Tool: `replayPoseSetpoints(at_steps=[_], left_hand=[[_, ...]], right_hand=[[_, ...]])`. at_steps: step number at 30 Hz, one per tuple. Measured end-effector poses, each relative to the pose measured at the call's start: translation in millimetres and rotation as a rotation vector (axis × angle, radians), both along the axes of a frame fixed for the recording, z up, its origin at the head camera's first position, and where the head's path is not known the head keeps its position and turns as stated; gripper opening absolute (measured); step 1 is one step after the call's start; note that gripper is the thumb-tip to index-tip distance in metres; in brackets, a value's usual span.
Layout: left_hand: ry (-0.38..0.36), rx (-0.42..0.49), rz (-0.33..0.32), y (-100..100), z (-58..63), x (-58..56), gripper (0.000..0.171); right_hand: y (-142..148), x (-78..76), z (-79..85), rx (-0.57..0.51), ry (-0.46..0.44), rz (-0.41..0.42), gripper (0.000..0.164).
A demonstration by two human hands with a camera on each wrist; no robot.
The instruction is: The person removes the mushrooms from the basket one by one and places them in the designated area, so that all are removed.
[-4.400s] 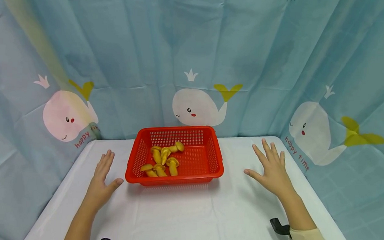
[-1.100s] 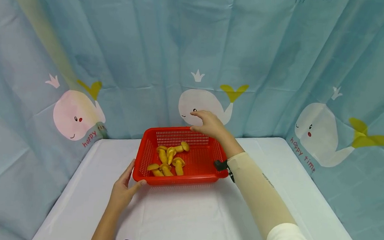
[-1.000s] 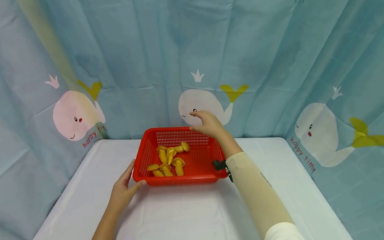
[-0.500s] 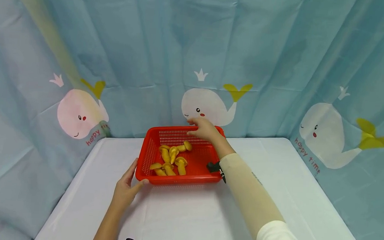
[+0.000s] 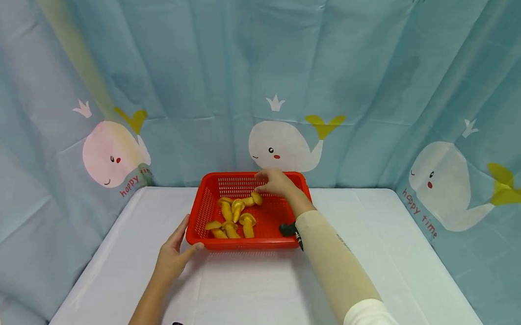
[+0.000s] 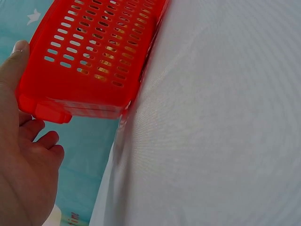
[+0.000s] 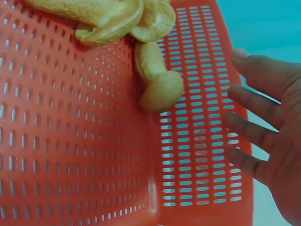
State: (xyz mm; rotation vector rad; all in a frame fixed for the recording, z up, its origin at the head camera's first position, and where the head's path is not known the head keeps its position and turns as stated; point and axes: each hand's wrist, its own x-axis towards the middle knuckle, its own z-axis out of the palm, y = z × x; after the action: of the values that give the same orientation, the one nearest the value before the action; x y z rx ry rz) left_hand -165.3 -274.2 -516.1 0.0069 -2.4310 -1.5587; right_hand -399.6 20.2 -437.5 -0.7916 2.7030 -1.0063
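Note:
A red plastic basket (image 5: 256,243) with slotted walls holds several yellow-brown mushrooms (image 5: 248,225) in its left half. My left hand (image 5: 171,260) grips the basket's near left corner. In the left wrist view, that hand (image 6: 30,165) has its thumb at the rim and its fingers curled below it. My right hand (image 5: 278,182) reaches over the basket's far side, fingers above the rearmost mushroom (image 5: 256,198). The right wrist view shows the right hand (image 7: 287,132) with fingers spread and nothing between them, beside the far wall; that mushroom (image 7: 162,92) leans against the wall.
The basket stands on a white-covered table (image 5: 244,294), near its back edge. Blue curtains (image 5: 366,89) printed with whales enclose the table at the back and both sides. Black camera mounts (image 5: 289,229) sit at the wrists.
My left hand has come in from the left to grip the basket's near left corner. From the table's right side, my right hand has swung over the basket and lowered. The mushrooms stay put.

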Motion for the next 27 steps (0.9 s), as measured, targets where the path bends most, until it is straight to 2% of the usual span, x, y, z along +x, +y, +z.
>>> replayPoseSetpoints(at_steps=[6, 13, 20, 27], left_hand=[[0.027, 0.005, -0.007, -3, -8.0, -2.4, 0.087], [0.053, 0.015, -0.028, -3, -5.7, -0.2, 0.089], [0.026, 0.0, -0.019, -4, -5.4, -1.6, 0.09], [0.037, -0.026, -0.014, -5, -6.7, -0.4, 0.089]], right_hand=[[-2, -2.7, -6.9, 0.036, -0.052, -0.013, 0.049], [-3, -5.6, -15.1, 0.089, -0.091, -0.015, 0.045], [-3, -8.2, -23.5, 0.135, -0.114, -0.012, 0.044], [-5, -7.9, -27.6, 0.162, -0.134, -0.026, 0.044]])
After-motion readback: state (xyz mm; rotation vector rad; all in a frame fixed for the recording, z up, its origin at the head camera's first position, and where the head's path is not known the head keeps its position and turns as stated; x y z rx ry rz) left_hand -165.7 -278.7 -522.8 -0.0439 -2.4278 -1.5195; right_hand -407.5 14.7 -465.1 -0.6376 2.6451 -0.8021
